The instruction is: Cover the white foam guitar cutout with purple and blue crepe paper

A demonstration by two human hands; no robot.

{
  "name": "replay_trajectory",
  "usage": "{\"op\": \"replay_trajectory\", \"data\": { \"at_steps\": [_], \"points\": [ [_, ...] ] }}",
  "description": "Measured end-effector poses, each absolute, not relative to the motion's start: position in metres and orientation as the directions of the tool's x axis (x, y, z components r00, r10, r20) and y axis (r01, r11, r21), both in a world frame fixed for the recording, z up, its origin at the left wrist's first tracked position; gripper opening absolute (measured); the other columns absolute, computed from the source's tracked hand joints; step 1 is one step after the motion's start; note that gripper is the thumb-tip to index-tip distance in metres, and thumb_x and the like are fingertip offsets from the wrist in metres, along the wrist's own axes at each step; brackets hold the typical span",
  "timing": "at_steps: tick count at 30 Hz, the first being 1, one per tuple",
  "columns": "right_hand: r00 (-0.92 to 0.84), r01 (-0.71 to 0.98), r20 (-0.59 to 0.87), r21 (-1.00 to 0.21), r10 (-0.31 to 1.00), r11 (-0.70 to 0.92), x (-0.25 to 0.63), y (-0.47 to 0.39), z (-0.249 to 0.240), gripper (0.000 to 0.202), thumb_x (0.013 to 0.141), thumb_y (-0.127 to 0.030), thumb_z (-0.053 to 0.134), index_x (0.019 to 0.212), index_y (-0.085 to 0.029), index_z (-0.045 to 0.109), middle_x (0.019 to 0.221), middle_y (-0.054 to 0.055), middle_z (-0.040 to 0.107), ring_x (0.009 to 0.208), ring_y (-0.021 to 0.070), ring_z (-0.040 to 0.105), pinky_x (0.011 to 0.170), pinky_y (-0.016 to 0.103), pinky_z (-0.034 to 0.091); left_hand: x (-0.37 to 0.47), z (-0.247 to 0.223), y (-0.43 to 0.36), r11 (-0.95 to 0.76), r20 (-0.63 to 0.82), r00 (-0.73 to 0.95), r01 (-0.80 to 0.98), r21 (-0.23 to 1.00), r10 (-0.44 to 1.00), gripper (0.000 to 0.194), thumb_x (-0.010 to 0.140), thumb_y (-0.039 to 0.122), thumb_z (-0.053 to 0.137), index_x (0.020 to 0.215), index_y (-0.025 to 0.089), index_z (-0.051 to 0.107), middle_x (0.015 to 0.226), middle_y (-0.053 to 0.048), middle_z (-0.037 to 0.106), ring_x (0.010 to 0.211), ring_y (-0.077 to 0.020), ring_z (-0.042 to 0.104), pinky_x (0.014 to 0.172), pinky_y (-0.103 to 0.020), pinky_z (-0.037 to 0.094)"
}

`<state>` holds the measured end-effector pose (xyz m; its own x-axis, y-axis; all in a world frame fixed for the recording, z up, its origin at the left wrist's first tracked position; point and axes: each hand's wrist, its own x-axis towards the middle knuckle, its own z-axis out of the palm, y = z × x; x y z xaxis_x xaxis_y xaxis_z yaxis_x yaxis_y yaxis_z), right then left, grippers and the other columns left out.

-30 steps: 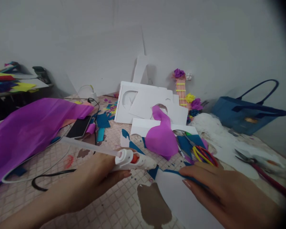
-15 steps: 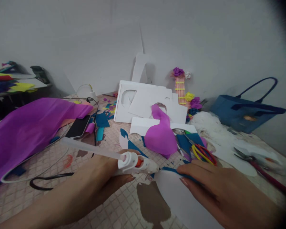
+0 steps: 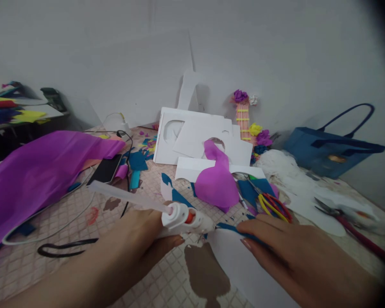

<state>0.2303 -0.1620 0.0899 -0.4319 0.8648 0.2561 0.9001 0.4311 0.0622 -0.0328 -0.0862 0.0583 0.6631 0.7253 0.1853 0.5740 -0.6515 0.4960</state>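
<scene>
My left hand [image 3: 144,239] is closed round a white hot glue gun [image 3: 182,219]. A long translucent glue stick [image 3: 128,196] juts out of its back end toward the left. The gun's nozzle is at the blue edge of a white paper piece [image 3: 240,265]; whether it touches cannot be made out. My right hand [image 3: 282,248] pinches that same edge, where blue paper [image 3: 227,227] lies along the white. Its fingertips are a short way right of the nozzle. The lower part of the white piece runs out of view beneath my right hand.
A purple paper cutout [image 3: 216,184] rests against white boards [image 3: 192,128] at the back. Red and yellow-handled scissors [image 3: 274,207] and pliers [image 3: 340,216] lie at right, near a blue bag [image 3: 327,145]. Purple paper [image 3: 41,171], a phone [image 3: 105,170] and cables [image 3: 64,247] are at left.
My left hand and the glue gun have shifted very slightly to the right. The glue stick's rear end has moved right too. My right hand has hardly moved and keeps its pinch.
</scene>
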Motion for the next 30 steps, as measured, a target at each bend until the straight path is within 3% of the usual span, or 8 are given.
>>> {"op": "replay_trajectory", "data": {
  "at_steps": [5,9,15,19,25,30],
  "points": [
    [-0.428,0.902,0.254,0.065,0.867,0.427,0.231,-0.163,0.089,0.029,0.091,-0.021,0.036,0.094,-0.023,0.064,0.075,0.002,0.069,0.054,0.0221,0.067,0.041,0.036,0.049,-0.026,0.062,-0.09,-0.605,0.05,0.654,0.665,0.437,0.755,0.034,0.093,0.044,0.041,0.078,0.022,0.061,0.075,-0.002,0.067,0.064,-0.0193,0.061,0.055,-0.028,0.041],
    [-0.441,0.896,0.268,0.067,0.857,0.44,0.23,-0.163,0.089,0.028,0.092,-0.021,0.036,0.095,-0.024,0.064,0.075,0.001,0.069,0.055,0.0208,0.067,0.04,0.034,0.047,-0.024,0.064,-0.091,-0.606,0.083,0.631,0.689,0.397,0.771,0.04,0.092,0.048,0.037,0.073,0.021,0.06,0.07,-0.003,0.067,0.06,-0.02,0.06,0.053,-0.029,0.038],
    [-0.451,0.89,0.291,0.073,0.844,0.45,0.229,-0.163,0.089,0.029,0.092,-0.019,0.035,0.093,-0.024,0.063,0.073,0.0,0.068,0.053,0.0197,0.066,0.038,0.032,0.043,-0.023,0.065,-0.092,-0.626,0.079,0.653,0.674,0.392,0.753,0.032,0.092,0.041,0.04,0.079,0.023,0.063,0.074,-0.001,0.069,0.062,-0.0191,0.062,0.055,-0.028,0.04],
    [-0.453,0.889,0.305,0.083,0.838,0.45,0.229,-0.164,0.088,0.029,0.092,-0.02,0.035,0.094,-0.024,0.063,0.075,0.001,0.069,0.054,0.0198,0.066,0.04,0.032,0.044,-0.021,0.066,-0.092,-0.622,0.088,0.64,0.692,0.365,0.763,0.034,0.091,0.041,0.04,0.073,0.022,0.063,0.069,-0.002,0.068,0.058,-0.0195,0.061,0.053,-0.028,0.038],
    [-0.443,0.894,0.289,0.073,0.849,0.442,0.228,-0.164,0.089,0.028,0.092,-0.02,0.036,0.084,-0.024,0.062,0.073,0.001,0.069,0.052,0.0193,0.066,0.039,0.031,0.044,-0.021,0.067,-0.093,-0.643,0.116,0.658,0.66,0.389,0.744,0.029,0.091,0.037,0.044,0.073,0.023,0.061,0.066,0.0,0.067,0.056,-0.0176,0.06,0.05,-0.027,0.035],
    [-0.449,0.893,0.303,0.109,0.841,0.437,0.228,-0.163,0.088,0.03,0.092,-0.021,0.034,0.096,-0.022,0.064,0.079,0.003,0.073,0.055,0.0206,0.068,0.038,0.032,0.046,-0.024,0.066,-0.095,-0.636,0.157,0.639,0.646,0.422,0.753,0.026,0.091,0.04,0.045,0.079,0.023,0.061,0.071,0.0,0.067,0.061,-0.0176,0.06,0.054,-0.027,0.038]
  ]
}}
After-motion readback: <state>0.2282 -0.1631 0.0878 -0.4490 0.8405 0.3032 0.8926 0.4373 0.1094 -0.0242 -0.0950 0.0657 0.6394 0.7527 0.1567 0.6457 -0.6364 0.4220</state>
